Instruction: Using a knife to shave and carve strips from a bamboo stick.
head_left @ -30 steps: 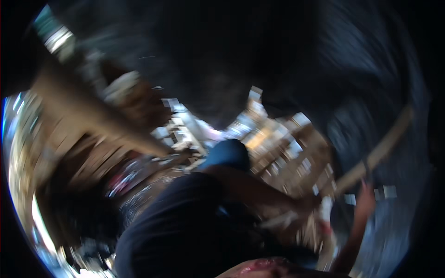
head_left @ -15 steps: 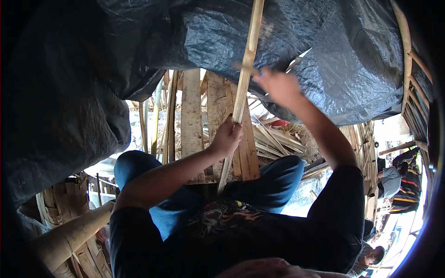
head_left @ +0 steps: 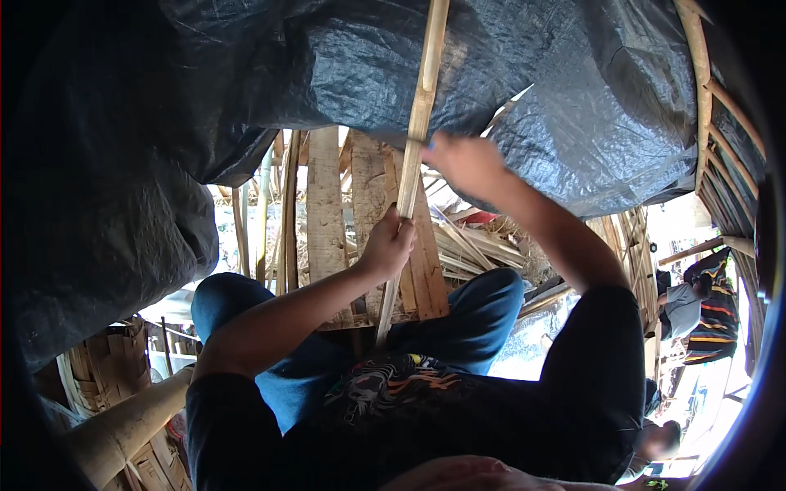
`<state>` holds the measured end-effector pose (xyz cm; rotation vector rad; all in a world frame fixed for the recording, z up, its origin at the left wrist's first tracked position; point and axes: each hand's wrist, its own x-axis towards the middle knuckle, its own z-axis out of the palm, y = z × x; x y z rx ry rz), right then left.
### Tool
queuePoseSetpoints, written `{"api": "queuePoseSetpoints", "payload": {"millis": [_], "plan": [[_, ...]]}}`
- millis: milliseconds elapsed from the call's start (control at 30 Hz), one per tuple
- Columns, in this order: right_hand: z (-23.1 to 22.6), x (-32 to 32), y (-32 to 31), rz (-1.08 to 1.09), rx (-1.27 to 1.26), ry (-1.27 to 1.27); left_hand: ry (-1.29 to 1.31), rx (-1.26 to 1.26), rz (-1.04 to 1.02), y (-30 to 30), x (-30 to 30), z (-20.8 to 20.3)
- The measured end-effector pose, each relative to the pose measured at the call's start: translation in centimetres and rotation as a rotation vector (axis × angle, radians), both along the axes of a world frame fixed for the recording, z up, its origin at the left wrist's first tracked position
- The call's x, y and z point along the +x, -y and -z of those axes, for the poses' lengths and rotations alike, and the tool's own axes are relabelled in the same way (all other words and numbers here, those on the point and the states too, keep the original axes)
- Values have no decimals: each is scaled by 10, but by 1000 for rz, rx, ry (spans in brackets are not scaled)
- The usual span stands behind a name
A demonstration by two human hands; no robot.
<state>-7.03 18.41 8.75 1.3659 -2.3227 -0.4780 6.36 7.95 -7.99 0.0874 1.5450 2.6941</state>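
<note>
A long pale bamboo strip [head_left: 424,90] slants from the top of the view down to my lap. My left hand [head_left: 388,247] is wrapped round it at mid-length, above my crossed legs. Farther up, my right hand [head_left: 468,165] is closed beside the strip's right side, blurred by motion. It grips what looks like a knife [head_left: 430,148], of which only a small blue part shows; the blade is too smeared to make out. The strip's near end rests between my thighs, against the dark shirt.
Wooden planks [head_left: 327,213] lie in front of my knees, with a pile of split bamboo [head_left: 467,250] to their right. Dark plastic sheeting [head_left: 360,65] hangs across the far side. A thick bamboo pole [head_left: 123,430] juts in at lower left. Other people [head_left: 681,311] are at the right.
My right hand has moved slightly nearer along the strip, with its wrist turned and the blade less visible. The whole view has shifted a little; my left hand keeps its hold.
</note>
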Motion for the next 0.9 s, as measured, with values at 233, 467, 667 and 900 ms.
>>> {"api": "queuePoseSetpoints", "payload": {"millis": [233,467,667,900], "plan": [[-2,-8,-12,97,179,-12,33,-8,31,-3,5,-6],[-7,-13,-17,51,17,-38,6,-23,10,-4,5,-10],[-17,-29,-7,160,-7,12,47,-12,-29,5,-2,-13],[-102,-43,-62,510,-447,27,-56,-55,79,11,16,-8]]}}
